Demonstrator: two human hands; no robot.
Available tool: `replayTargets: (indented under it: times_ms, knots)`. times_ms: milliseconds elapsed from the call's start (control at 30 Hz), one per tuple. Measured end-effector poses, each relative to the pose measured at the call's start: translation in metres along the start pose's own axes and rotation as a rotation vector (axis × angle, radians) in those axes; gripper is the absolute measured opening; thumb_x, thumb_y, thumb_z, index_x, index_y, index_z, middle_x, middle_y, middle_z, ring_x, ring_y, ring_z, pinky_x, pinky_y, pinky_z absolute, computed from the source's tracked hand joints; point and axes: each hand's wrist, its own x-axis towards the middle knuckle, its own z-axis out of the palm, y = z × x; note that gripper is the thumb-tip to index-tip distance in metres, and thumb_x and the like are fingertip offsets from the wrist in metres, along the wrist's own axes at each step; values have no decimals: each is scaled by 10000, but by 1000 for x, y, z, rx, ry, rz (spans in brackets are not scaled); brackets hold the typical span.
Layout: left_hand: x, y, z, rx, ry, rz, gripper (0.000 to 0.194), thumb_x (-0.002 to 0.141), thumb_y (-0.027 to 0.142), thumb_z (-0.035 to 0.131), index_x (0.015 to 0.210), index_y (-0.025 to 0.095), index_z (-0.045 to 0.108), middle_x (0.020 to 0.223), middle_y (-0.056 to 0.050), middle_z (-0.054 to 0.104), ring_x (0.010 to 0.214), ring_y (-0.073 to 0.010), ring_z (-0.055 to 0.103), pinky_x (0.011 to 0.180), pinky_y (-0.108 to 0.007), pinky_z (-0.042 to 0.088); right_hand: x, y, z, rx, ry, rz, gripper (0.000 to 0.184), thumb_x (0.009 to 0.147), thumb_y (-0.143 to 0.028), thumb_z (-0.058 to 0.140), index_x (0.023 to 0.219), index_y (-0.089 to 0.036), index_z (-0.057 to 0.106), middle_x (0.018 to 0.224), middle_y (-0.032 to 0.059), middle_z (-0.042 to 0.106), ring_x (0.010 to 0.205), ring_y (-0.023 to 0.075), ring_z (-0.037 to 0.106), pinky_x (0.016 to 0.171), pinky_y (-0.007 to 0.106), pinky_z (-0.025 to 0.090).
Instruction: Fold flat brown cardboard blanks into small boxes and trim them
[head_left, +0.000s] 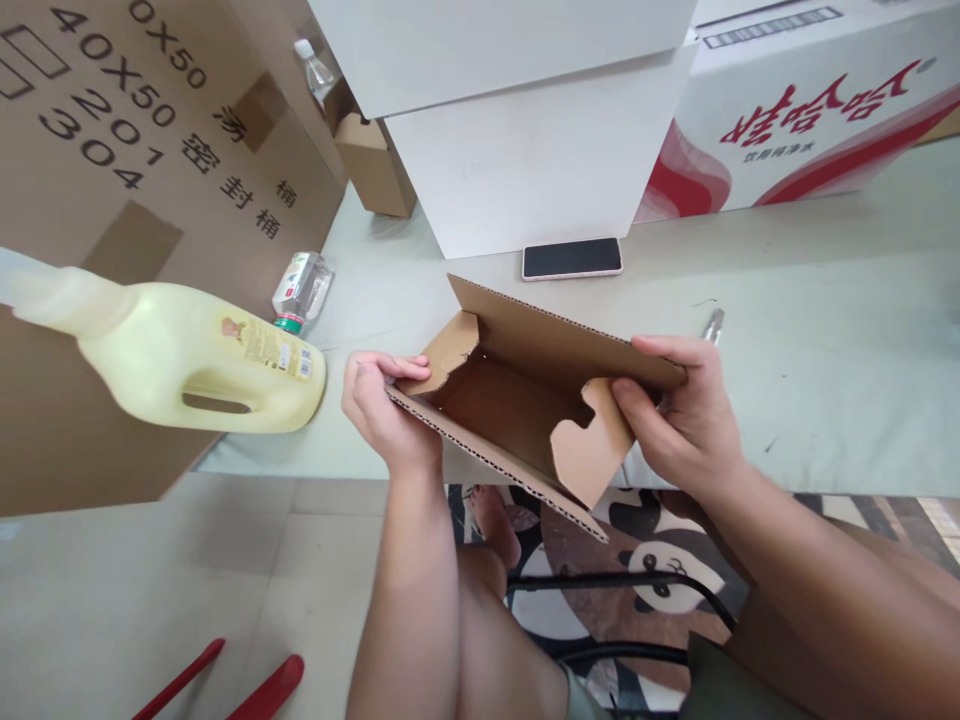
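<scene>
A small brown cardboard box is held up at the table's front edge, tilted, with its top flaps apart and its hollow inside showing. My left hand grips its left end, fingers over the left end flap. At the opposite end, my right hand pinches the corner, the thumb against a notched end flap. Parts of the right fingers are hidden behind the cardboard.
On the pale table lie a phone, a clear bottle and a small metallic item. A large yellow jug stands left, before a big carton. White boxes and a red-and-white carton line the back.
</scene>
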Motion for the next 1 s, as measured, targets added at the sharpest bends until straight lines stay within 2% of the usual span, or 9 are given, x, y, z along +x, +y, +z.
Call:
replayTargets:
  times_ms: [500,767,1000]
  knots:
    - [-2,-3,-1,40,-10,28,444,864,635,546,664,251,451,588,-18,500,679,-223,595,793,-429,534,-1,1,0,-20,0,-34,379,915,-211,586,1264,-338,506,1143,65,654,1035,249,668,825,439,589]
    - [-3,-7,-2,-15,-7,34,376,903,544,542,683,248,472,616,-20,526,702,-220,597,797,-410,524,-1,-2,1,17,12,-19,350,922,-230,583,1244,-351,516,1098,54,650,914,229,675,674,385,581]
    - [-5,-9,-3,21,-22,70,381,925,544,505,694,245,454,650,-20,516,720,-215,607,826,-412,529,-1,-1,1,-15,11,-21,354,924,-237,572,1255,-342,505,1127,64,643,1012,246,673,773,423,594]
